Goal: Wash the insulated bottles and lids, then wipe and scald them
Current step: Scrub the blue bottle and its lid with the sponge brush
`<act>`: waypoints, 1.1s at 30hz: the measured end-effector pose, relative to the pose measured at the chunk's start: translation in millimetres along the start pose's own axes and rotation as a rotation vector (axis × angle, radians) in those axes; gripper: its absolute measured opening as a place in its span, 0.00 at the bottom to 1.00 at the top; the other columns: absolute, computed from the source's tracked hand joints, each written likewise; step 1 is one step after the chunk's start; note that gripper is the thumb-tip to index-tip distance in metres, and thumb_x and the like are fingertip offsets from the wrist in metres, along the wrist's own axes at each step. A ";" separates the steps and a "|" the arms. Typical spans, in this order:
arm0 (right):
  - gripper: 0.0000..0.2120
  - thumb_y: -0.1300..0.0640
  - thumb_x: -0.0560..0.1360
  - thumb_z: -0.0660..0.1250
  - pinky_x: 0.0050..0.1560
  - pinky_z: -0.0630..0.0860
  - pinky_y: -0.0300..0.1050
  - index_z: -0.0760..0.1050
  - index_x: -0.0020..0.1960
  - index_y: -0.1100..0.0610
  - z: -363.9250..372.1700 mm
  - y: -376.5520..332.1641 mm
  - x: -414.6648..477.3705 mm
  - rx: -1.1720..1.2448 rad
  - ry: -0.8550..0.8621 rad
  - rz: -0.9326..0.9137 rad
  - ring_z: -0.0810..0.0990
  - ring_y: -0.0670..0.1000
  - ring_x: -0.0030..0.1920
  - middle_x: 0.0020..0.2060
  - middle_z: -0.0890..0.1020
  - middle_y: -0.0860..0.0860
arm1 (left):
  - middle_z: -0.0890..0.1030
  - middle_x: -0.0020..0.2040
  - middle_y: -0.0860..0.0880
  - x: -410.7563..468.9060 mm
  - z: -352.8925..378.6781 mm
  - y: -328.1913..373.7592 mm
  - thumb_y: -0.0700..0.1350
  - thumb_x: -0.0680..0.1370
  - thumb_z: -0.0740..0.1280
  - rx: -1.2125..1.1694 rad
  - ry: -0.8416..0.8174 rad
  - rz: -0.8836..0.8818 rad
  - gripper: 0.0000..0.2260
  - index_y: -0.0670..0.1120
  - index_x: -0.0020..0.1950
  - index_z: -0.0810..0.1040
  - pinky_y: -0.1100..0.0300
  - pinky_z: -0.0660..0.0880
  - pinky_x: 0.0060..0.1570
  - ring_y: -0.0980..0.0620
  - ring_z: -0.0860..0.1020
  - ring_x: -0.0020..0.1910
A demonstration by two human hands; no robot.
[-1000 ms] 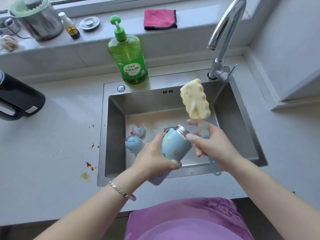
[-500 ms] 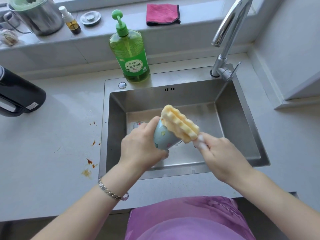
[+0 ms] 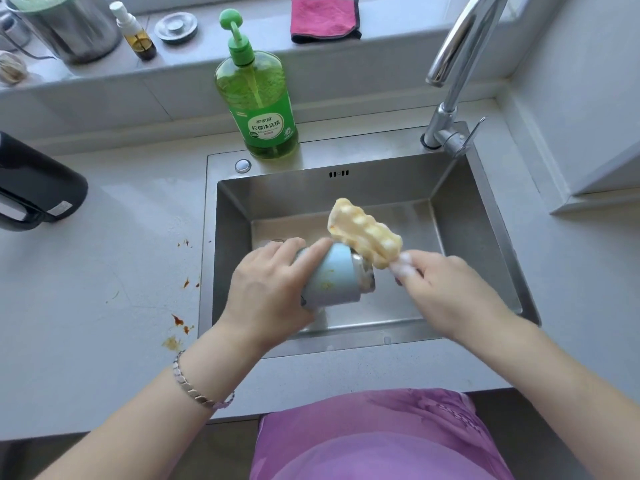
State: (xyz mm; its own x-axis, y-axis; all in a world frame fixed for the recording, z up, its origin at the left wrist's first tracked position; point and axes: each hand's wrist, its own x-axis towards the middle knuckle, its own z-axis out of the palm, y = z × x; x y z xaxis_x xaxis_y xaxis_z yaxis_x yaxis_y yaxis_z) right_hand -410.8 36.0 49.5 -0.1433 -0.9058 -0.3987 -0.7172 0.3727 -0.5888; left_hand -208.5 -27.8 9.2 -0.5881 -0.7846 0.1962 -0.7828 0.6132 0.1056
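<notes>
Over the steel sink [image 3: 485, 237], my left hand [image 3: 270, 285] grips a light blue insulated bottle [image 3: 332, 278], tilted with its steel mouth pointing right. My right hand [image 3: 446, 289] holds the soapy handle of a yellow sponge brush [image 3: 363, 230]. The sponge head lies against the top of the bottle's mouth, outside it. Foam covers my right fingertips. The lids on the sink floor are hidden behind my left hand and the bottle.
A green dish soap bottle [image 3: 259, 95] stands on the sink's back rim, the tap [image 3: 453, 67] at back right. A black kettle [image 3: 34, 188] sits on the counter at left. A pink cloth [image 3: 323, 17], metal pot [image 3: 65, 26] and small spray bottle [image 3: 135, 32] are on the sill. Brown stains [image 3: 178, 323] mark the counter.
The sponge brush, held upright above the bottle a second ago, has come down onto the bottle's mouth. The bottle has turned from mouth up-right to lying nearly sideways.
</notes>
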 end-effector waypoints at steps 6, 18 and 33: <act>0.17 0.49 0.78 0.56 0.30 0.59 0.44 0.68 0.31 0.52 -9.0 2.7 -1.7 0.075 -0.031 -0.040 0.63 0.46 0.26 0.23 0.66 0.48 | 0.80 0.49 0.49 -2.3 0.2 -7.3 0.48 0.60 0.68 -0.099 0.160 -0.024 0.28 0.48 0.61 0.75 0.60 0.68 0.39 0.47 0.77 0.42; 0.18 0.49 0.78 0.56 0.32 0.59 0.45 0.66 0.33 0.58 -4.9 9.0 -5.3 0.103 -0.103 0.009 0.62 0.46 0.26 0.22 0.64 0.46 | 0.77 0.56 0.57 -7.9 -2.9 2.8 0.48 0.58 0.73 -0.580 0.013 -0.303 0.35 0.58 0.64 0.68 0.55 0.75 0.48 0.54 0.74 0.52; 0.18 0.46 0.78 0.56 0.30 0.61 0.43 0.77 0.42 0.57 -20.4 20.4 -10.9 -0.150 -0.275 -0.060 0.64 0.47 0.26 0.27 0.73 0.50 | 0.80 0.51 0.52 -10.1 8.2 -16.0 0.50 0.56 0.70 -0.231 -0.149 -0.051 0.34 0.56 0.62 0.69 0.58 0.71 0.42 0.45 0.78 0.43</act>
State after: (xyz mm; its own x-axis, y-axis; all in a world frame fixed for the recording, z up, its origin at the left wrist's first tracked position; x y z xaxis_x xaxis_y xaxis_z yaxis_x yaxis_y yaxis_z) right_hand -437.8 49.4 56.1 0.0770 -0.8293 -0.5534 -0.8143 0.2680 -0.5149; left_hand -191.7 -30.5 -2.4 -0.5860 -0.8093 0.0411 -0.7550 0.5637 0.3349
